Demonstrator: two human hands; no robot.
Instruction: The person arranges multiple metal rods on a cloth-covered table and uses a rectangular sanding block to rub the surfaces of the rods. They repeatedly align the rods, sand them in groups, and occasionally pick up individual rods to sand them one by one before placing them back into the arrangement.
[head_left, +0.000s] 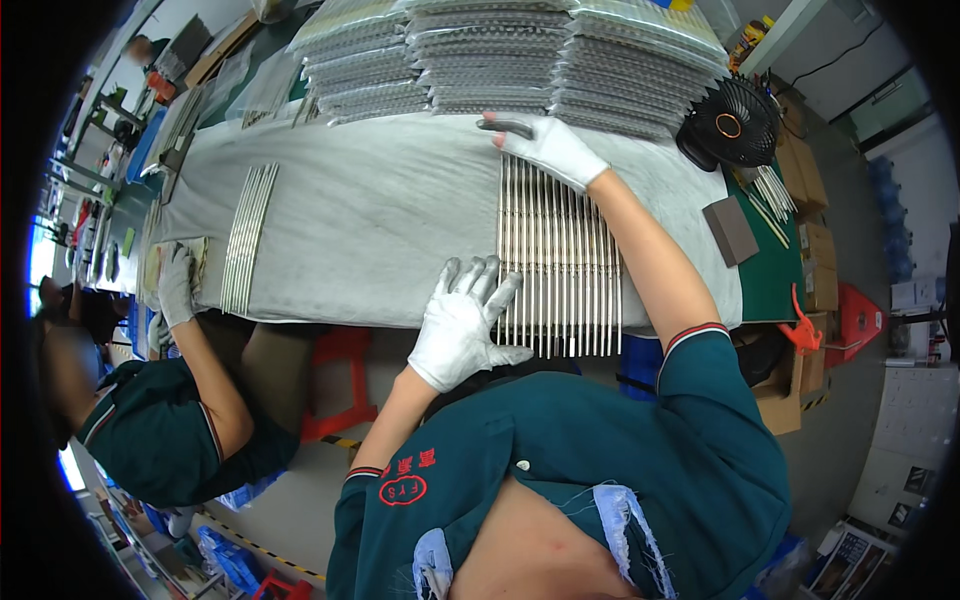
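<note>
A row of shiny metal rods [558, 260] lies side by side on the grey cloth in front of me, their near ends reaching past the table's front edge. My left hand [462, 325], in a white glove, rests at the near left edge of the row. Its fingers are spread and the fingertips are next to the leftmost rod. Over the far ends of the rods is my right hand [550, 150], gloved in white with a dark cover on one finger. Bare fingertips show there, and the finger and thumb point left, apart, with nothing visible between them.
Tall stacks of clear plastic trays [490, 65] stand along the back. A black fan [735, 125] and a dark grey block [731, 230] are at the right. Cloth [370, 220] covers the table. At left, a co-worker's gloved hand [177, 285] is near another group of rods [250, 240].
</note>
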